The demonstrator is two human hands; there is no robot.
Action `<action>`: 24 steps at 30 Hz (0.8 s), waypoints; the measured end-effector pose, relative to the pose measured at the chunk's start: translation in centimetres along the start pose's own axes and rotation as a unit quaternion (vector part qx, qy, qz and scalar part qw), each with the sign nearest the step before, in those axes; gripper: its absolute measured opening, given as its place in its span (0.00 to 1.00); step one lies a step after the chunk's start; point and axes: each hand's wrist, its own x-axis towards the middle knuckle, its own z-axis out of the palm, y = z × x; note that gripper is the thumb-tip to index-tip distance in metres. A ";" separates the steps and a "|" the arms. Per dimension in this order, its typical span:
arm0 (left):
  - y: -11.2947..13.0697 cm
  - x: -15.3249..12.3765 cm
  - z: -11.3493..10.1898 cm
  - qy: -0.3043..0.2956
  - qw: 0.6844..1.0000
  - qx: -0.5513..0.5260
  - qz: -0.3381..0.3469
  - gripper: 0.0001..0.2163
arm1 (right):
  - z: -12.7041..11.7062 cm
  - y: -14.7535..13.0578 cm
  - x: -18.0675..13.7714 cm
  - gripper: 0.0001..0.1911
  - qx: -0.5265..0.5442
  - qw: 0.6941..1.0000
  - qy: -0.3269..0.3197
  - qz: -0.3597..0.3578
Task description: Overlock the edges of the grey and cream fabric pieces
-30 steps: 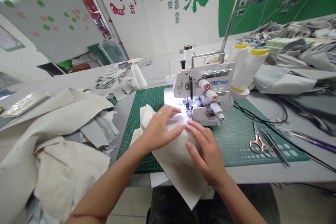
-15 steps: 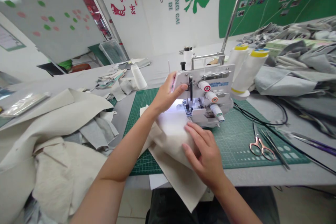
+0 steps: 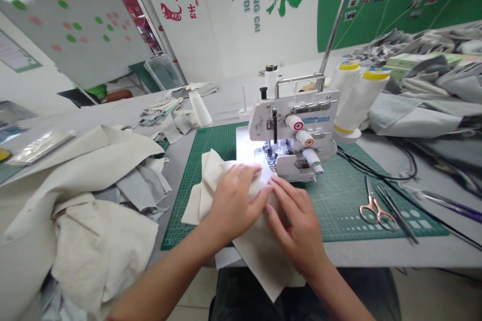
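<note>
A cream fabric piece [image 3: 259,248] lies folded in front of the serger [image 3: 293,120], its near corner hanging over the table edge. My left hand [image 3: 235,203] grips the folded fabric just before the lit presser-foot area, fingers curled over it and thumb reaching toward the other hand. Close beside it, my right hand [image 3: 295,218] holds the fabric's right side, fingertips on top near the machine's front plate. The two hands almost meet at the thumb and fingertips. Fabric under both palms is hidden.
A green cutting mat [image 3: 339,200] lies beneath the machine. Scissors [image 3: 371,205] and tweezers [image 3: 397,213] rest at its right, near black cables [image 3: 387,175]. Cream cloth [image 3: 94,160] is heaped at left. Thread cones [image 3: 363,100] stand behind the machine; grey fabric [image 3: 414,115] is piled right.
My left hand has come off the machine's left side, down and toward me onto the fabric. The fabric's left part now lies gathered on the mat. My right hand stays nearly in place.
</note>
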 end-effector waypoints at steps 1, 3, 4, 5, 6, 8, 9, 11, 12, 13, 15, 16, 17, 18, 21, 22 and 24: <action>0.3 -0.8 0.2 -0.022 1.000 0.009 0.011 0.16 | 0.0 0.0 -0.2 0.23 0.010 1.000 0.007 -0.001; 0.4 -1.7 0.6 -0.052 0.998 0.029 0.027 0.21 | 0.1 -0.1 -0.5 0.21 0.032 0.999 0.039 0.016; 0.4 -1.8 0.7 -0.063 0.997 0.040 0.032 0.22 | 0.2 -0.1 -0.8 0.20 0.046 0.996 0.063 0.043; 0.4 -1.9 0.9 -0.069 0.996 0.051 0.034 0.22 | 0.2 -0.1 -1.0 0.19 0.065 0.990 0.088 0.084; 0.3 -1.9 1.0 -0.072 0.995 0.061 0.033 0.22 | 0.2 -0.1 -1.3 0.19 0.095 0.981 0.104 0.136; 0.2 -1.8 1.2 -0.075 0.994 0.077 0.032 0.24 | 0.2 0.0 -1.8 0.18 0.182 0.949 0.083 0.242; 0.2 -1.8 1.2 -0.076 0.993 0.082 0.032 0.24 | 0.1 0.1 -2.0 0.16 0.227 0.930 0.053 0.283; 0.2 -1.8 1.3 -0.080 0.992 0.089 0.031 0.24 | -0.1 0.3 -2.5 0.14 0.283 0.899 -0.004 0.334; 0.2 -1.8 1.3 -0.081 0.992 0.091 0.030 0.24 | -0.2 0.5 -2.7 0.14 0.296 0.890 -0.019 0.346; 0.3 -1.8 1.2 -0.083 0.992 0.091 0.030 0.25 | -0.2 0.6 -2.8 0.14 0.301 0.886 -0.026 0.352; 0.3 -1.8 1.1 -0.085 0.992 0.089 0.028 0.25 | -0.2 0.8 -3.1 0.14 0.307 0.882 -0.034 0.355; 0.4 -1.7 1.1 -0.087 0.992 0.088 0.027 0.25 | -0.2 0.9 -3.2 0.13 0.309 0.883 -0.040 0.351; 0.4 -1.6 1.0 -0.088 0.992 0.087 0.027 0.25 | -0.2 0.9 -3.3 0.13 0.308 0.885 -0.045 0.347; 0.4 -1.5 0.9 -0.089 0.992 0.086 0.027 0.24 | -0.2 0.9 -3.4 0.13 0.305 0.888 -0.049 0.341; 0.4 -1.4 0.8 -0.093 0.992 0.082 0.023 0.24 | -0.2 0.9 -3.6 0.13 0.293 0.897 -0.057 0.326; 0.4 -1.3 0.8 -0.094 0.992 0.081 0.022 0.24 | -0.2 0.9 -3.6 0.13 0.290 0.899 -0.057 0.322; 0.3 -1.3 0.9 -0.094 0.992 0.079 0.020 0.24 | -0.3 0.8 -3.8 0.14 0.285 0.903 -0.060 0.316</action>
